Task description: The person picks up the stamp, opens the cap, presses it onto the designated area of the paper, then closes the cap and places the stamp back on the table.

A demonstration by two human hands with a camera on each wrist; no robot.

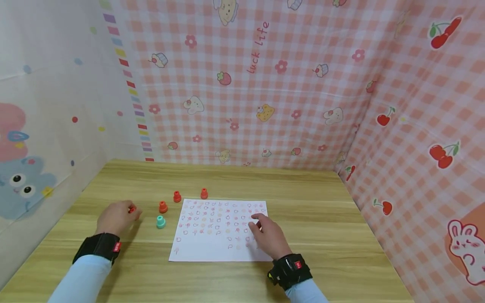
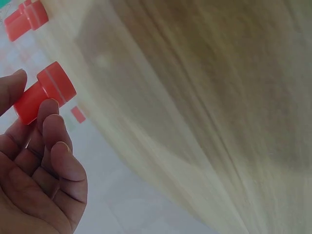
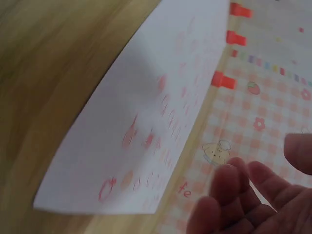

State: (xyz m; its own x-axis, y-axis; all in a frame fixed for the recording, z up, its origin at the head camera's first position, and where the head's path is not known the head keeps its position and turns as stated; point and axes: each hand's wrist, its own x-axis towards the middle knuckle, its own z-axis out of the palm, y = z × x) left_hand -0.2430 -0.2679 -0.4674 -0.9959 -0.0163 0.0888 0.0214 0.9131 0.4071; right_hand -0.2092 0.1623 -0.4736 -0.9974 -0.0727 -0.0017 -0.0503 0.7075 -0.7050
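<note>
My left hand point(image 1: 115, 216), lower left, pinches a small red plastic stamp point(image 2: 44, 92): light, rigid, best gripped by its narrow stem. My right hand point(image 1: 269, 235) rests open-fingered on the stamped white paper sheet point(image 1: 212, 235).

stamps point(image 1: 177, 196) left of sheet point(image 1: 212, 248), on table point(image 1: 322, 219)

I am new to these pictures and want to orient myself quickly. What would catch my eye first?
First, the white sheet covered with small red and orange stamped marks, lying flat on the wooden table, with the right hand over its right part. Next, the left hand pinches a red stamper left of the sheet, beside three more red stampers and one teal stamper. Pink checked cloth walls the table.
</note>
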